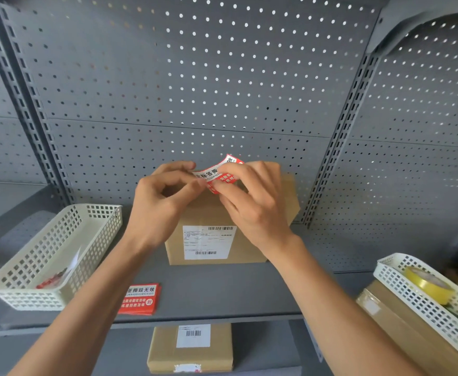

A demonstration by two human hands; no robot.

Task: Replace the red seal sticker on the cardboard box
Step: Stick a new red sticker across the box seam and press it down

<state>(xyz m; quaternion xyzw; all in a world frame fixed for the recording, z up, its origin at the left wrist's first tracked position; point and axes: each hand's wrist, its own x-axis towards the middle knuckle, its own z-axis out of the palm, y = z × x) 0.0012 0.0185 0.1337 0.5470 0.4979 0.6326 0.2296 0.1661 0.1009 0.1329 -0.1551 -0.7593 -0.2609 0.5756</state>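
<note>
A brown cardboard box (214, 242) with a white shipping label on its front stands on the grey shelf (222, 291). Above its top I hold a red and white seal sticker (218, 173) between both hands. My left hand (160, 204) pinches the sticker's left end with thumb and fingertips. My right hand (252, 202) grips its right part, fingers curled over it. The sticker is bent and lifted off the box. My hands hide the top of the box.
A stack of red seal stickers (139, 299) lies at the shelf's front. A white basket (51, 256) with red scraps stands left. At right, another white basket (426, 302) holds a yellow tape roll (428, 284) on a carton. A second box (191, 348) sits on the shelf below.
</note>
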